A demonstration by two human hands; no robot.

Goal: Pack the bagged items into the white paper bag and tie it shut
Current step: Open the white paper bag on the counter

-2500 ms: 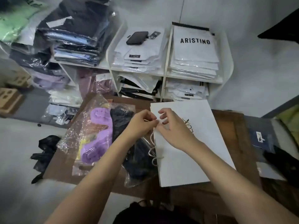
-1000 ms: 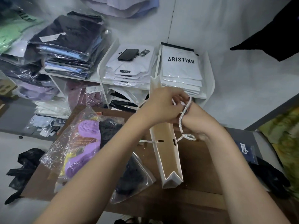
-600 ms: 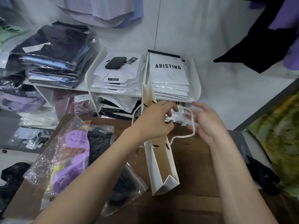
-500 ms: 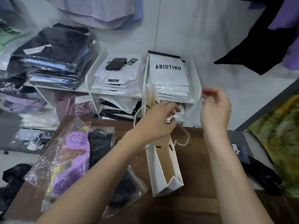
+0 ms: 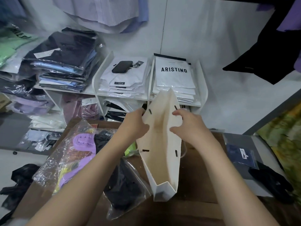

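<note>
paper bag [image 5: 160, 150] stands upright near the middle of the wooden table [image 5: 200, 176], its mouth pulled open toward the camera so the cream inside shows. left hand [image 5: 135, 126] grips the bag's left wall near the top rim, fingers curled round the outside of the paper by the slot. right hand [image 5: 189, 126] pinches the right wall at the rim, thumb at the inner edge, fingers bent over the top. both hands are closed on paper only. four dark handle slots show in the walls, and a thin white cord [image 5: 184, 152] hangs loose outside the right wall, at 3 o'clock from the bag's middle.

at 9 o'clock from the bag, touching the left forearm, lies a clear packet with purple slippers [image 5: 81, 150]. a black bagged item [image 5: 125, 190] lies partly under that forearm, at 7 o'clock from the bag. a small green scrap [image 5: 130, 148] sits just beside the bag's left wall.

at 12 o'clock a white shelf [image 5: 202, 101] holds stacks of bagged shirts; a black phone [image 5: 122, 66] lies on one stack. at 3 o'clock, well apart, lies a navy packet [image 5: 241, 155].
</note>
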